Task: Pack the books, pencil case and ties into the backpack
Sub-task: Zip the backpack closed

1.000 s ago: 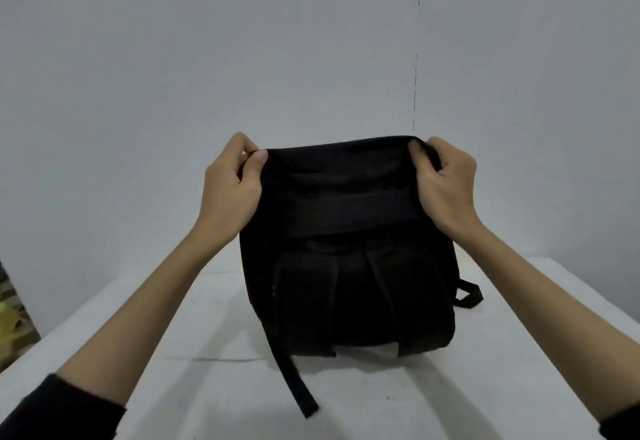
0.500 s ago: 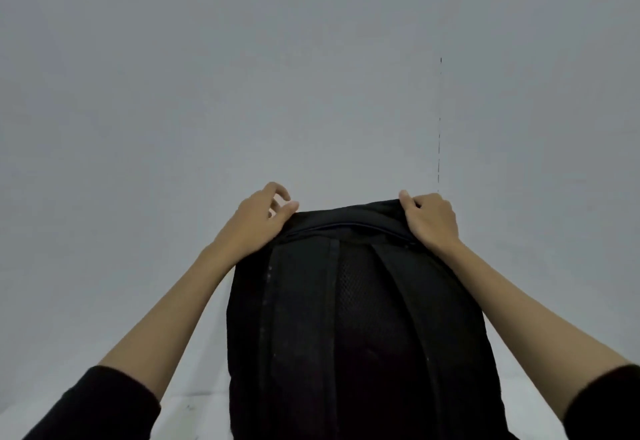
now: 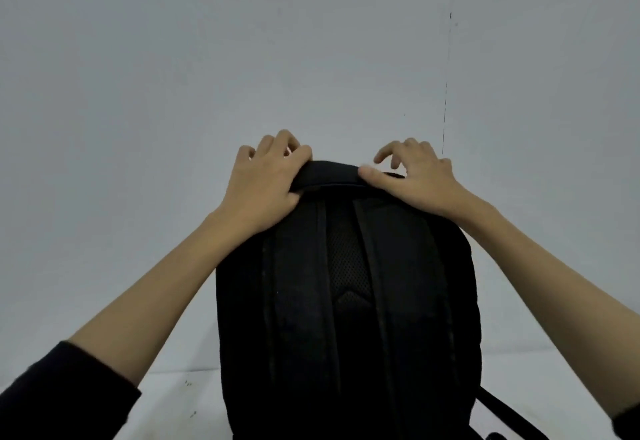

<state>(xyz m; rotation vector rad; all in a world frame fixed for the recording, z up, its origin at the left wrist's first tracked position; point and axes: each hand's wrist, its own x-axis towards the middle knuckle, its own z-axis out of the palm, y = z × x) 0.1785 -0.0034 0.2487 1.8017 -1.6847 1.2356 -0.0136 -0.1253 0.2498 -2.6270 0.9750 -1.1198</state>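
Upright at lower centre on the white table point(image 3: 166, 401), the black backpack point(image 3: 346, 301) shows its strap side, its top edge gripped by the left hand point(image 3: 266, 176) while the right hand point(image 3: 412, 176) rests there, fingers loosely spread.

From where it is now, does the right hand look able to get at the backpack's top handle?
Probably yes. The right hand already rests on the upright black fabric backpack, thumb against the black top handle; nothing lies between. The left hand grips the handle's other end.
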